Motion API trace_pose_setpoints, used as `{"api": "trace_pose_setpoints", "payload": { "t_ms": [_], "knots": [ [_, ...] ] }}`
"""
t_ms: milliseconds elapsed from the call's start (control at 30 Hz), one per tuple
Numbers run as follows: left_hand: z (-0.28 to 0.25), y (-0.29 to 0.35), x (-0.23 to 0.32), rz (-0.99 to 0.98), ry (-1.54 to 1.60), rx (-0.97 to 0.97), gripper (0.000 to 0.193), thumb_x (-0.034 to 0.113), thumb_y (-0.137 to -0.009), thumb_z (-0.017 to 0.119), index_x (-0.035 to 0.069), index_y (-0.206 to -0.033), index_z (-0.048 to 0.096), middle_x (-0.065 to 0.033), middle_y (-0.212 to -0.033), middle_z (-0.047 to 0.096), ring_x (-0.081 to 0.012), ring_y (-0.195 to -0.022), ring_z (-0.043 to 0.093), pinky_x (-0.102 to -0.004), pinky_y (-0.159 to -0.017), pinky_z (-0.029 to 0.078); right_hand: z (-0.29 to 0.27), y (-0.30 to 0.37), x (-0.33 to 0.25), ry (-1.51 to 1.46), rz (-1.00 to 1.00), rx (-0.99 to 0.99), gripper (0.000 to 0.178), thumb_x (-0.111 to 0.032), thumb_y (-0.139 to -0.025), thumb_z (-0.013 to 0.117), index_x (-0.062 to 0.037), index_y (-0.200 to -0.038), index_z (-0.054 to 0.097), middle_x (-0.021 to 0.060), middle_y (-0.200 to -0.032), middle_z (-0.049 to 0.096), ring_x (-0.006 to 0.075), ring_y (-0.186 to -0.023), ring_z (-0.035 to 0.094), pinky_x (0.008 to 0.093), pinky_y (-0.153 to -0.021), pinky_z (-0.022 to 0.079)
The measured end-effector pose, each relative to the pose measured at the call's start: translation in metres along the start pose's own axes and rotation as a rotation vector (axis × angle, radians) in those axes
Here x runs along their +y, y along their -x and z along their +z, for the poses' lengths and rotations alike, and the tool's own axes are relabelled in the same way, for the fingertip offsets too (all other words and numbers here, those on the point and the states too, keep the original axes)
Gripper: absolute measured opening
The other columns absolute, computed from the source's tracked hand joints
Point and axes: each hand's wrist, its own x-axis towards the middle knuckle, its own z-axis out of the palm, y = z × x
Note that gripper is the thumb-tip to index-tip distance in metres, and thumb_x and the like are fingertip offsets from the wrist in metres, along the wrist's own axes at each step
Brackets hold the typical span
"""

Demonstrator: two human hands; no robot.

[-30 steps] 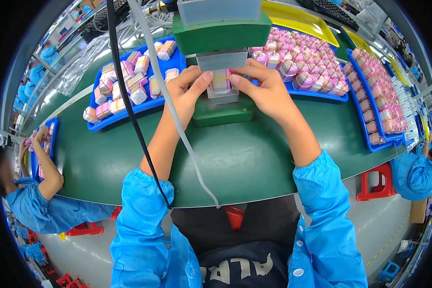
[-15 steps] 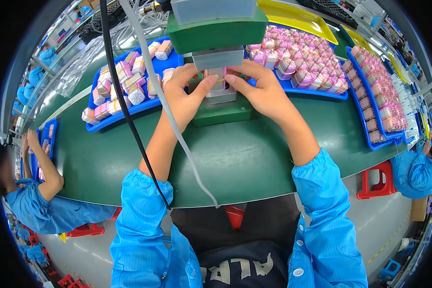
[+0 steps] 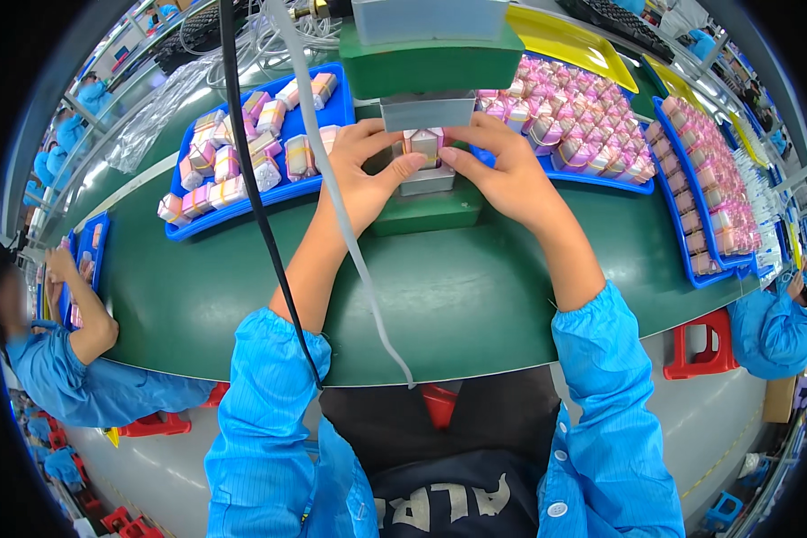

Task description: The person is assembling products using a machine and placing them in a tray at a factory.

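Note:
A small boxy block (image 3: 423, 145), silver-grey with pink edges and a thin band around it, sits between the upper and lower parts of a green press. My left hand (image 3: 359, 179) pinches its left side with thumb and forefinger. On the right side, my right hand (image 3: 507, 175) grips it likewise. The press's grey upper die (image 3: 428, 112) hangs just above the block, under a green head (image 3: 430, 67). Below lies a metal lower die (image 3: 428, 183) on a green base (image 3: 426, 216). Whether the block rests on the lower die, I cannot tell.
At left stands a blue tray (image 3: 186, 231) of loose similar blocks. A fuller blue tray (image 3: 601, 186) and more stacked trays (image 3: 710, 274) are at right. A black cable (image 3: 258, 206) and grey hose (image 3: 354, 247) cross before my left arm. A co-worker (image 3: 72, 377) sits at far left.
The whole view has shifted slightly, so the press and hands appear further right. More of the block's front face shows between my fingers now. Both hands keep hold of it.

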Motion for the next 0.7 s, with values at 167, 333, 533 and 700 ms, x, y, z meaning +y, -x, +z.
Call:
{"api": "trace_pose_setpoints", "payload": {
  "t_ms": [167, 333, 533, 700],
  "knots": [
    [-0.001, -0.001, -0.001, 0.033, 0.010, -0.021, 0.040, 0.030, -0.079, 0.081, 0.004, -0.108, 0.074, -0.0091, -0.119, 0.062, -0.0270, -0.116, 0.052, -0.0398, -0.102, 0.040, -0.005, 0.002, 0.000, 0.048, -0.021, -0.030, 0.033, -0.016, -0.086, 0.071, -0.0018, -0.115, 0.070, 0.0106, -0.103, 0.062, 0.0271, -0.100, 0.059, 0.0358, -0.089, 0.047],
    [-0.001, 0.000, 0.003, 0.041, 0.003, -0.030, 0.039, 0.029, -0.079, 0.080, 0.005, -0.108, 0.074, -0.0088, -0.118, 0.062, -0.0267, -0.115, 0.053, -0.0396, -0.102, 0.040, -0.008, 0.002, 0.002, 0.015, -0.011, -0.059, 0.034, -0.015, -0.085, 0.072, -0.0017, -0.116, 0.069, 0.0104, -0.103, 0.062, 0.0271, -0.100, 0.060, 0.0356, -0.089, 0.047],
    [-0.003, 0.001, 0.002, 0.051, 0.015, -0.031, 0.036, 0.031, -0.079, 0.080, 0.007, -0.106, 0.075, -0.0085, -0.117, 0.062, -0.0272, -0.113, 0.053, -0.0401, -0.101, 0.040, -0.007, 0.001, 0.001, -0.014, 0.004, -0.086, 0.032, -0.012, -0.085, 0.070, -0.0011, -0.115, 0.069, 0.0098, -0.104, 0.062, 0.0263, -0.099, 0.060, 0.0351, -0.088, 0.047],
    [-0.001, 0.000, 0.001, 0.061, -0.026, -0.048, 0.033, 0.032, -0.079, 0.080, 0.011, -0.104, 0.077, -0.0086, -0.117, 0.062, -0.0279, -0.112, 0.053, -0.0412, -0.100, 0.041, -0.007, 0.002, 0.014, -0.035, -0.003, -0.085, 0.025, -0.003, -0.087, 0.064, 0.0007, -0.111, 0.069, 0.0095, -0.104, 0.060, 0.0253, -0.098, 0.059, 0.0344, -0.088, 0.047]
  ]
}}
